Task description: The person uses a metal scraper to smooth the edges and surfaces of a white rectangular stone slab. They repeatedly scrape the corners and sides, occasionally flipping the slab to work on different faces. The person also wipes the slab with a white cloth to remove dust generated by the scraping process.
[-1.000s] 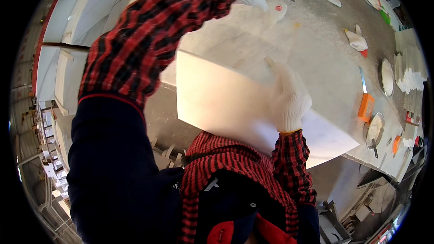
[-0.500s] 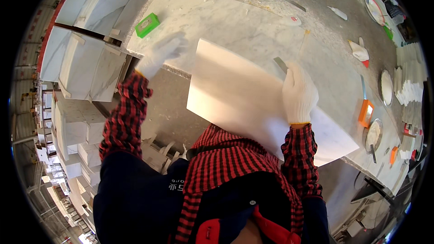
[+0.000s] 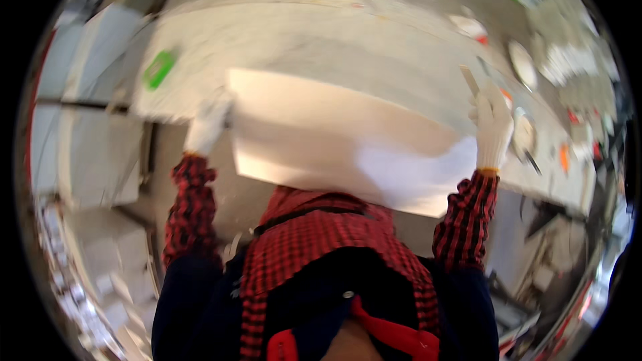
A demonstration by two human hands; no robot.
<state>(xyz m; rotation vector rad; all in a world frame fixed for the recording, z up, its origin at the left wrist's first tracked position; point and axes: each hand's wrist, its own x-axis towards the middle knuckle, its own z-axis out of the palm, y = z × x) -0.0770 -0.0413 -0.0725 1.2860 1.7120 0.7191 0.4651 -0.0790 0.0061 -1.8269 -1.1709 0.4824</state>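
A white stone slab [image 3: 334, 130] with a polished face lies across the near edge of the worktop, overhanging toward my apron. My left hand [image 3: 210, 124], in a white knit glove, is at the slab's left edge; motion smears its fingers, so their grip is unclear. At the slab's right end is my right hand [image 3: 493, 127], also gloved, with fingers closed around a thin flat scraper blade [image 3: 469, 80] that points up and away from me.
A green block [image 3: 159, 70] sits on the marble worktop [image 3: 301, 33] at left. On the right are a round dish [image 3: 523, 135] with a dark-handled tool, another pale dish [image 3: 522, 65] and an orange object [image 3: 564, 158]. Large pale slabs [image 3: 100, 147] stand at far left.
The view has shifted and blurred. My left hand has come to the slab's left edge. My right hand, with the blade, has moved to the slab's right end. The slab now lies straighter before me.
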